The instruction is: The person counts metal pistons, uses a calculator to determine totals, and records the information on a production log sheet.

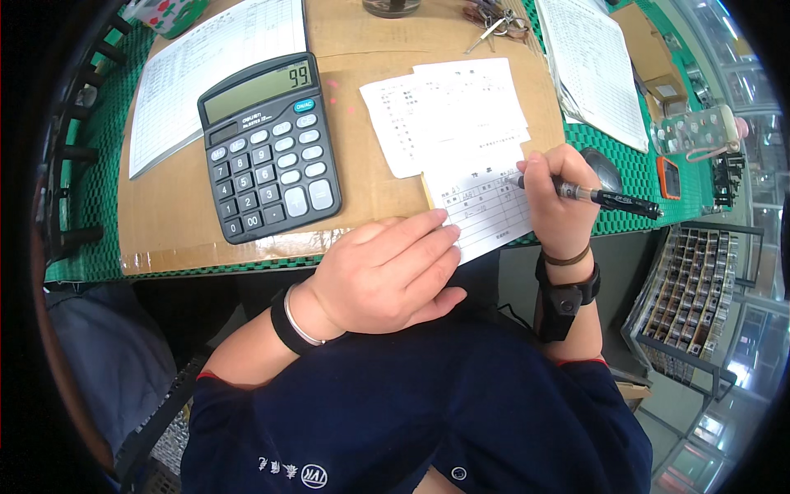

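In my right hand (562, 202) is a black gel pen (613, 200), its tip pointing left onto a small printed form pad (487, 216) with ruled rows and some handwriting. My left hand (392, 272) lies flat, fingers stretched out, with its fingertips at the left edge of the pad. Just beyond the pad, several loose paper slips (448, 111) overlap on the cardboard. A large dark calculator (269, 148) with a lit-up number display sits to the left of the slips.
Brown cardboard (354, 41) covers much of the green mat (90, 177). Stacks of ruled sheets lie at far left (222, 62) and far right (592, 70). Keys (498, 23), a computer mouse (601, 170), a clear bottle (695, 132) and an orange-edged device (669, 178) stand around. A rack of small parts (687, 288) is at right.
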### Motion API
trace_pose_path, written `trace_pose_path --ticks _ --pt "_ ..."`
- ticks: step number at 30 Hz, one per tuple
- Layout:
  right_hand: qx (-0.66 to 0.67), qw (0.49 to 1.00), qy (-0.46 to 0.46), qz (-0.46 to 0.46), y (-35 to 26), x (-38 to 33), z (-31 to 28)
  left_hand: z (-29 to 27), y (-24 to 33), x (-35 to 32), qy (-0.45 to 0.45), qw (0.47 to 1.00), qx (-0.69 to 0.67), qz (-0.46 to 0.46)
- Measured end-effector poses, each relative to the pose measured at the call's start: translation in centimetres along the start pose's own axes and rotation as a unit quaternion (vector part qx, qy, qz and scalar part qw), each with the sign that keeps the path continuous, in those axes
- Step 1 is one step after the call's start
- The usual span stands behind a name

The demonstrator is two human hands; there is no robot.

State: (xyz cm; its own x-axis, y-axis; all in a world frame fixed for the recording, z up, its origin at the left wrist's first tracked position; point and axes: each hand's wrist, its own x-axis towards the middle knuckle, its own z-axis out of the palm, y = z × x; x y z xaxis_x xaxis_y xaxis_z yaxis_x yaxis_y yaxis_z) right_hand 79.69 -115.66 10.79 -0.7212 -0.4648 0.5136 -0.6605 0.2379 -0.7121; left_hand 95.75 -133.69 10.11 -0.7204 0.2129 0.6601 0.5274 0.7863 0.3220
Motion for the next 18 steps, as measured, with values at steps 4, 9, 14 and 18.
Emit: trace_pose_path --ticks 4,9,14,18 --pt "0.093 0.994 0.010 0.057 -0.1 0.1 -0.8 -0.1 0.0 0.0 0.004 1.000 -0.004 0.001" --pt "0.154 0.983 0.013 0.097 -2.0 -1.2 -2.5 -0.5 0.0 -0.2 0.026 1.000 -0.005 0.004" --pt "-0.111 0.972 -0.175 -0.114 -4.1 -1.7 -3.3 -0.6 0.0 -0.8 0.068 0.997 -0.018 0.006" --pt "-0.142 0.953 -0.229 -0.139 -4.0 -3.0 -2.6 -0.7 0.0 -0.7 0.076 0.997 -0.025 -0.013"
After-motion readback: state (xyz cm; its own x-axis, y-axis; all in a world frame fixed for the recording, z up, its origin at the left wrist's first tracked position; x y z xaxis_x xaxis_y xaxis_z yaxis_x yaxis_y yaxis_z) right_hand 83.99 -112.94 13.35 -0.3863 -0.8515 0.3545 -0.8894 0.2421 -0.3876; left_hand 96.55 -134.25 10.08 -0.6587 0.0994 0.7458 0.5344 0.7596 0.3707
